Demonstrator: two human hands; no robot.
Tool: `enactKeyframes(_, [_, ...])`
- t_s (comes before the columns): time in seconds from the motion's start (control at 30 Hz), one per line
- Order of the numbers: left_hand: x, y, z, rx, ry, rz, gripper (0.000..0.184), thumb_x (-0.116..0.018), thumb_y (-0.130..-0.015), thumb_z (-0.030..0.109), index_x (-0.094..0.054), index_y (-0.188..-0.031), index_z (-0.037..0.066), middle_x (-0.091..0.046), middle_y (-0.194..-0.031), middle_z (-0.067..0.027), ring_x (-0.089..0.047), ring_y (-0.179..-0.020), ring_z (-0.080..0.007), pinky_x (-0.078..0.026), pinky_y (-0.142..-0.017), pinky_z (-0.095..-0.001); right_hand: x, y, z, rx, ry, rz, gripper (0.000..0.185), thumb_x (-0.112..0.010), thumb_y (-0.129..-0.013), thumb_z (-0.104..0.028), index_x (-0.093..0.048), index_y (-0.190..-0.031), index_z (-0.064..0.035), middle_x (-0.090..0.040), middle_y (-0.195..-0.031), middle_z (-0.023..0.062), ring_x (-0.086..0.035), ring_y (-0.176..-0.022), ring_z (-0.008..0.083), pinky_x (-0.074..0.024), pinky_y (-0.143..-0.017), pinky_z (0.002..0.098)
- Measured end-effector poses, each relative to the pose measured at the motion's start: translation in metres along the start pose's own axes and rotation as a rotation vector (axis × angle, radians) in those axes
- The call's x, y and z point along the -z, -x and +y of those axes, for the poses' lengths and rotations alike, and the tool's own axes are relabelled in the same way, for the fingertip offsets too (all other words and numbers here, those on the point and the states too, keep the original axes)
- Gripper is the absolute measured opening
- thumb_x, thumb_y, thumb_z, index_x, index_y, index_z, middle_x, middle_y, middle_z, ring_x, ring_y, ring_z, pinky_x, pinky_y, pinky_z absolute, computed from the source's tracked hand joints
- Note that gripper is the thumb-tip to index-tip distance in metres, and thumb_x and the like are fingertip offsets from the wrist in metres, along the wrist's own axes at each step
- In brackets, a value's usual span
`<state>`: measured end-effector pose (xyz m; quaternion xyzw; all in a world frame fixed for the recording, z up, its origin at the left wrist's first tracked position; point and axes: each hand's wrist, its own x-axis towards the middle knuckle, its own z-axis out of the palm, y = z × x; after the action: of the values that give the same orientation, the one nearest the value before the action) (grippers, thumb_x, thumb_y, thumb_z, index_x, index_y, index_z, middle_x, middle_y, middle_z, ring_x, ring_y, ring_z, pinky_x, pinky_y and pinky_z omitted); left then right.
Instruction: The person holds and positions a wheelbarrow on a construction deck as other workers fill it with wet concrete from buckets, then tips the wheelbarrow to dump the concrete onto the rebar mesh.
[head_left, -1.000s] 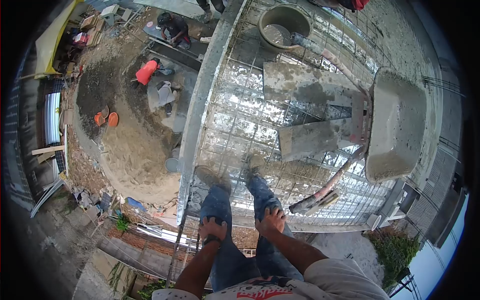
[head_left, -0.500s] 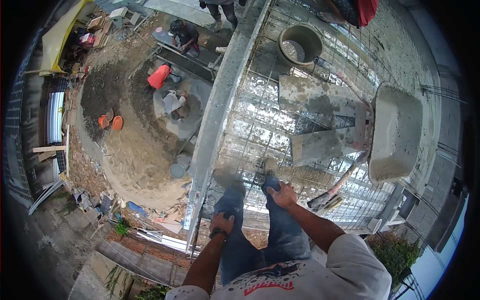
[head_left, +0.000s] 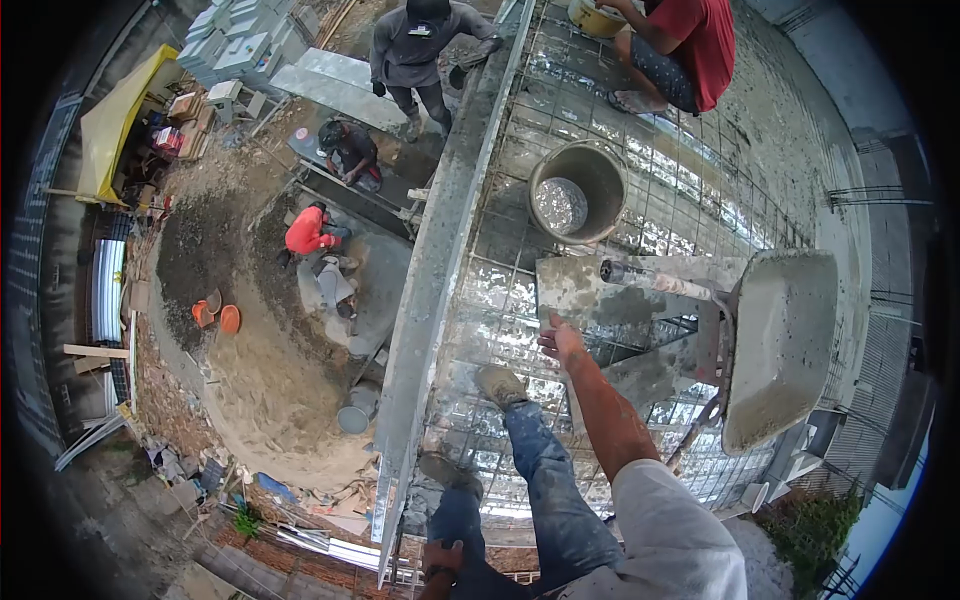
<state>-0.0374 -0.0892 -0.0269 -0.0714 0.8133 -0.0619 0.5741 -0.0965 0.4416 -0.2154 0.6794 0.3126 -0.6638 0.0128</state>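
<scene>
My right hand (head_left: 563, 340) reaches out with its fingers apart and nothing in them. It is just above the left edge of a mud-stained board (head_left: 580, 290); whether it touches the board cannot be seen. My left hand (head_left: 442, 558), with a dark band at the wrist, lies on my left jeans leg and holds nothing. A wheelbarrow (head_left: 785, 350) coated in cement stands to the right, one handle (head_left: 640, 277) pointing toward me over the board. Beyond the board is a large bucket (head_left: 605, 185) with some grey material inside.
A steel mesh (head_left: 500, 300) lies over shiny wet sheeting under my boots. A concrete edge beam (head_left: 440, 230) runs along the left, above a drop to lower ground. A person in red (head_left: 705, 50) squats with a yellow bucket (head_left: 595, 18). Several workers are below.
My right hand has left my right knee and stretched forward. My view has shifted forward, bringing more of the squatting person and a worker beyond the beam into sight.
</scene>
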Motion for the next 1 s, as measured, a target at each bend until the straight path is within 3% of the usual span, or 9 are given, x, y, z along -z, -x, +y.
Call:
enactKeyframes(0.2, [-0.008,0.013,0.052,0.141,-0.030,-0.078,0.065,-0.067,-0.080,0.051,-0.062,-0.129,0.009,-0.056,-0.137,-0.0178,-0.056,-0.123,-0.0379,-0.045,-0.105,-0.0476,-0.030,-0.110,-0.082,0.054,-0.430,-0.002,0.102,-0.058,-0.086,-0.073,-0.022,-0.152,-0.0040,-0.056,-0.116,0.0167,-0.061,-0.105,0.0328,-0.0497,-0.095,0.0487])
enactKeyframes(0.27, [-0.016,0.006,0.065,0.152,-0.113,-0.133,0.065,-0.067,-0.080,0.052,-0.060,-0.130,0.011,-0.052,-0.141,-0.0163,-0.050,-0.128,-0.0388,-0.044,-0.106,-0.0495,-0.042,-0.147,-0.109,0.105,-0.570,0.112,0.100,-0.055,-0.086,-0.075,-0.028,-0.150,-0.0035,-0.053,-0.130,0.0258,-0.057,-0.118,0.0402,-0.0469,-0.099,0.0528])
enactKeyframes(0.33, [-0.013,0.013,0.083,0.234,-0.074,-0.166,0.064,-0.067,-0.080,0.052,-0.061,-0.131,0.012,-0.050,-0.143,-0.0155,-0.048,-0.130,-0.0387,-0.043,-0.107,-0.0504,-0.041,-0.163,-0.127,0.077,-0.621,0.069,0.091,-0.056,-0.088,-0.071,-0.036,-0.146,-0.0043,-0.052,-0.130,0.0242,-0.057,-0.117,0.0378,-0.0476,-0.098,0.0510])
enactKeyframes(0.43, [-0.021,0.016,0.084,0.203,-0.055,-0.144,0.064,-0.067,-0.080,0.053,-0.061,-0.130,0.013,-0.047,-0.144,-0.0163,-0.049,-0.130,-0.0395,-0.043,-0.106,-0.0506,-0.037,-0.201,-0.130,0.174,-0.533,0.067,0.065,-0.052,-0.098,-0.056,-0.047,-0.137,-0.0051,-0.059,-0.116,0.0161,-0.059,-0.109,0.0329,-0.0488,-0.098,0.0473])
enactKeyframes(0.53, [-0.033,0.020,0.083,0.197,-0.029,-0.143,0.066,-0.067,-0.081,0.054,-0.059,-0.132,0.013,-0.045,-0.146,-0.0181,-0.048,-0.130,-0.0416,-0.043,-0.106,-0.0510,-0.029,-0.219,-0.137,0.162,-0.462,0.110,0.032,-0.041,-0.104,-0.028,-0.059,-0.116,-0.0037,-0.068,-0.104,0.0105,-0.067,-0.089,0.0293,-0.0567,-0.084,0.0428])
enactKeyframes(0.6, [-0.029,0.026,0.089,0.220,0.067,-0.166,0.068,-0.066,-0.082,0.053,-0.057,-0.135,0.012,-0.042,-0.148,-0.0196,-0.046,-0.131,-0.0441,-0.041,-0.108,-0.0516,-0.029,-0.207,-0.144,0.159,-0.565,0.084,0.029,-0.043,-0.103,-0.020,-0.059,-0.118,-0.0021,-0.065,-0.110,0.0162,-0.066,-0.096,0.0294,-0.0573,-0.083,0.0379])
enactKeyframes(0.7, [-0.028,0.037,0.099,0.211,0.094,-0.127,0.068,-0.065,-0.084,0.053,-0.055,-0.136,0.011,-0.039,-0.151,-0.0191,-0.042,-0.135,-0.0447,-0.035,-0.113,-0.0512,-0.026,-0.168,-0.141,0.116,-0.563,0.145,0.035,-0.040,-0.102,-0.018,-0.057,-0.116,0.0088,-0.065,-0.108,0.0193,-0.063,-0.102,0.0323,-0.0568,-0.093,0.0404])
enactKeyframes(0.77, [-0.011,0.045,0.107,0.243,0.106,-0.134,0.068,-0.064,-0.085,0.054,-0.055,-0.136,0.011,-0.039,-0.152,-0.0188,-0.040,-0.136,-0.0449,-0.033,-0.114,-0.0507,-0.013,-0.140,-0.119,0.055,-0.532,0.155,0.033,-0.041,-0.101,-0.021,-0.057,-0.113,0.0051,-0.066,-0.105,0.0184,-0.065,-0.096,0.0335,-0.0590,-0.090,0.0452])
enactKeyframes(1.0, [-0.026,0.054,0.079,0.259,0.373,-0.109,0.067,-0.063,-0.085,0.054,-0.055,-0.136,0.011,-0.037,-0.153,-0.0184,-0.039,-0.138,-0.0435,-0.033,-0.114,-0.0501,0.008,-0.016,-0.018,-0.167,-0.256,0.077,0.030,-0.045,-0.102,-0.025,-0.059,-0.115,-0.0031,-0.068,-0.107,0.0113,-0.067,-0.093,0.0275,-0.0601,-0.083,0.0412])
